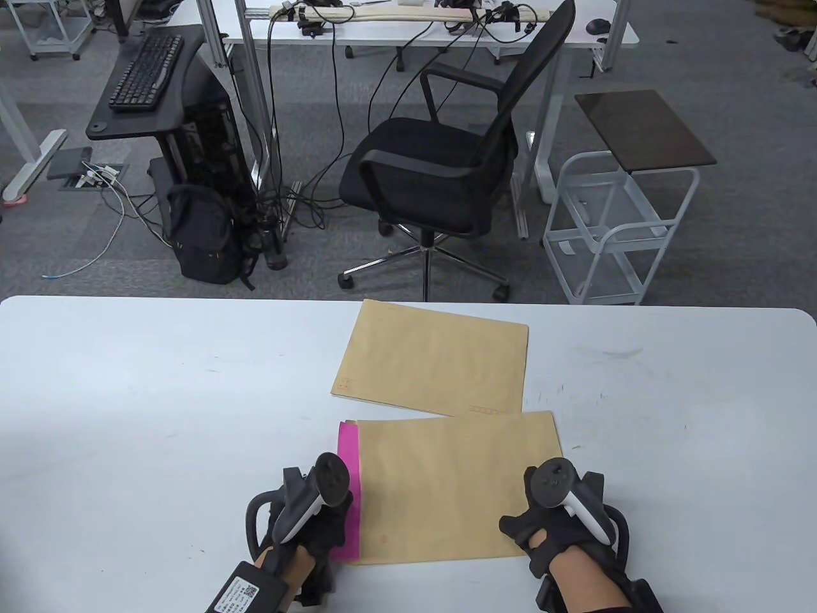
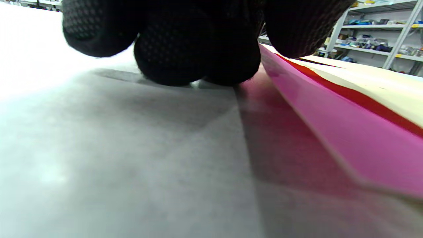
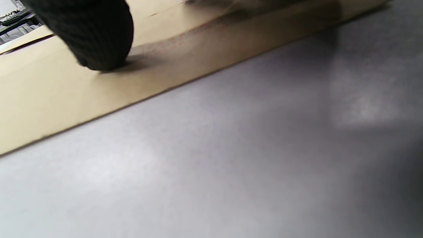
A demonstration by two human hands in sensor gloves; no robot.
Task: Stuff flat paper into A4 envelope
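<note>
Envelope lies flat on the table, pink paper poking out left. Left hand holds that edge, right hand presses the envelope; neither grip's closure shows. Best push slow and square.

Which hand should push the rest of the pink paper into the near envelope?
Probably the left hand: it sits at the pink paper protruding from the near envelope. The right hand rests on the opposite end.

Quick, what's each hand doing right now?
Left hand: at the pink sheet sticking out of the near brown envelope; grip unclear.
Right hand: a fingertip presses the envelope.
</note>
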